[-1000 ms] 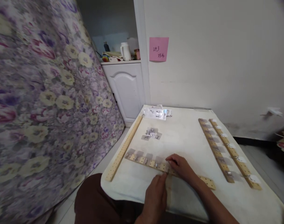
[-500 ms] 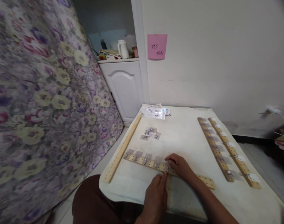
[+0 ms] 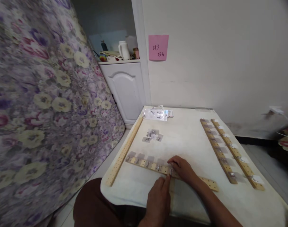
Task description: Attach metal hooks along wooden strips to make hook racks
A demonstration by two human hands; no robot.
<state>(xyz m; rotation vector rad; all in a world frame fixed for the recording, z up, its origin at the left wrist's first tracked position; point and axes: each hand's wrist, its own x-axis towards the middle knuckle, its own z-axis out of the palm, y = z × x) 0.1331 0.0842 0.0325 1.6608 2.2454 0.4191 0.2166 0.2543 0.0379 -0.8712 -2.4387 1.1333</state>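
A wooden strip with holes (image 3: 140, 162) lies slantwise across the near part of the table. Several small shiny metal pieces (image 3: 147, 163) with clear plastic tags sit along its left half. At the strip's middle, my right hand (image 3: 183, 169) comes from the right, its fingers pinched at another small metal piece (image 3: 171, 171). My left hand (image 3: 159, 197) is closed in front of the strip, with its index fingertip pressed against the same piece from the near side. The fingers partly hide this piece and its tag.
More tagged metal pieces (image 3: 153, 135) lie loose beyond the strip. A bare holed wooden strip (image 3: 121, 157) runs along the left table edge. Two filled strips, one with clear tags (image 3: 217, 149) and one with white tags (image 3: 237, 154), lie at right. Clear packaging (image 3: 155, 114) rests at the back.
Both hands stay at the same piece on the strip, with only a very slight shift of the fingers. The view has moved slightly.
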